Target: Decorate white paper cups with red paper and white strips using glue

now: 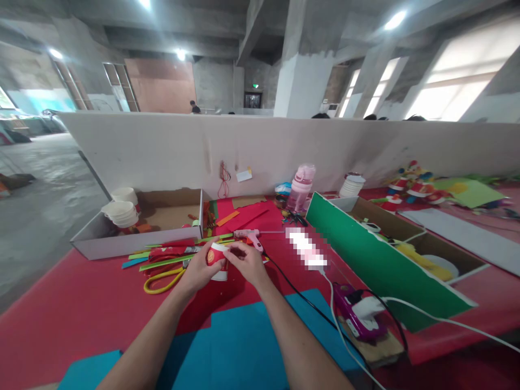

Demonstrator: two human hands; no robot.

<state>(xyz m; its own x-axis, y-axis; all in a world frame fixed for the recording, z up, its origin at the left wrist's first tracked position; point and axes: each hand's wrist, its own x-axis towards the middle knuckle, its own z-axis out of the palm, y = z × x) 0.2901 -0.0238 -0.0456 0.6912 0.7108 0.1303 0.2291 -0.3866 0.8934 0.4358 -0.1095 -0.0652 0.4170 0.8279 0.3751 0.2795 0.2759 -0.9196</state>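
Over the red tabletop, a small red and white paper cup (220,275) is tilted between my hands. My left hand (200,269) wraps round its left side, near a round gold mark. The fingers of my right hand (246,260) are pinched together at the cup's upper right edge; whatever lies between the fingertips is too small to make out. Just behind them lies a pink glue gun (248,236). Yellow-handled scissors (164,281) and green strips (166,263) lie to the left of my left hand.
Blue sheets (244,341) lie in front of me. A white box (138,241) with cups stands left, a green-sided box (377,260) right. A purple power strip (359,314) trails cables. Behind are a pink bottle (301,189) and a white partition (162,151).
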